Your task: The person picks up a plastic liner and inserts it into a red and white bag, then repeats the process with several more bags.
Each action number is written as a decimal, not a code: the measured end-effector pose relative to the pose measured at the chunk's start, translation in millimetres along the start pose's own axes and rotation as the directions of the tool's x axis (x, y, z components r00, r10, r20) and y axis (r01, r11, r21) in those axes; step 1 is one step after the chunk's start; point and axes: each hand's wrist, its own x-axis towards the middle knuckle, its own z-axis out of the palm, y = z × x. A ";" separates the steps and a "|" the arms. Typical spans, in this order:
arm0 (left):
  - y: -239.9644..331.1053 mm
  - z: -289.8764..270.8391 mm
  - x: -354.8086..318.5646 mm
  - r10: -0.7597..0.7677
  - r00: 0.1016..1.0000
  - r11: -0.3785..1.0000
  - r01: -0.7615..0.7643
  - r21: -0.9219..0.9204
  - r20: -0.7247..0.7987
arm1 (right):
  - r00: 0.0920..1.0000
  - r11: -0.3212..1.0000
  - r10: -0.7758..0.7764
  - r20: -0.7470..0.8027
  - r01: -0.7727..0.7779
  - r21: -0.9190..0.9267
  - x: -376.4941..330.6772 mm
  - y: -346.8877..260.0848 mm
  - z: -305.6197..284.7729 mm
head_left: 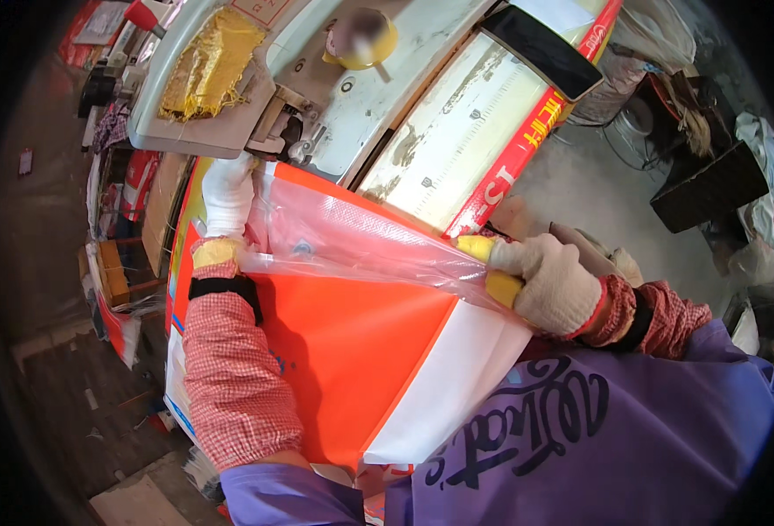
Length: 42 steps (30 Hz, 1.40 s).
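Head view: an orange-and-white woven bag (pixel 352 351) is laid flat on the surface under the sewing machine (pixel 317 79), its clear plastic liner (pixel 352 241) stretched between both gloves. The liner's near end is gripped by the closed right hand (pixel 549 285); its far end is pressed beside the machine head by the left hand (pixel 227 197), fingers closed on it

Bright daylight, dark fisheye rim, bent edges

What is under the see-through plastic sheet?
Under the clear plastic sheet lies an orange and white woven bag, visible through it. Whatever is beneath or inside the bag is covered.
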 end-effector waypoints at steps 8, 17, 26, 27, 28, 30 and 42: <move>38.0 -45.5 -16.5 -0.181 0.948 0.980 0.198 -0.037 0.263 | 0.957 0.825 0.173 0.232 -0.012 -0.565 -2.7 -26.4 -23.2; -39.3 -29.3 11.0 -0.321 0.906 0.890 0.189 0.416 0.275 | 0.877 0.603 -0.396 0.273 0.473 -0.643 52.8 -19.6 16.1; -20.9 -124.9 65.6 -0.403 0.848 0.871 0.239 0.428 0.346 | 0.836 0.538 -0.194 0.513 0.528 -0.657 210.7 -79.0 80.2; 4.6 -135.4 56.4 -0.368 0.804 0.916 0.225 0.333 0.467 | 0.831 0.575 -0.381 0.406 0.557 -0.599 219.8 -75.3 86.9; 31.2 -144.4 50.1 -0.251 0.841 0.966 0.185 0.180 0.479 | 0.813 0.456 -0.214 0.541 0.573 -0.681 228.3 -86.0 82.1; 94.8 -166.6 46.5 -0.049 0.869 0.994 0.093 -0.065 0.493 | 0.622 0.337 -0.202 0.757 0.770 -0.542 241.8 -92.8 58.2; 210.4 -268.0 59.4 0.268 0.302 0.956 0.030 -0.291 0.915 | 0.434 0.132 -0.222 0.873 0.900 -0.414 241.6 -75.1 64.2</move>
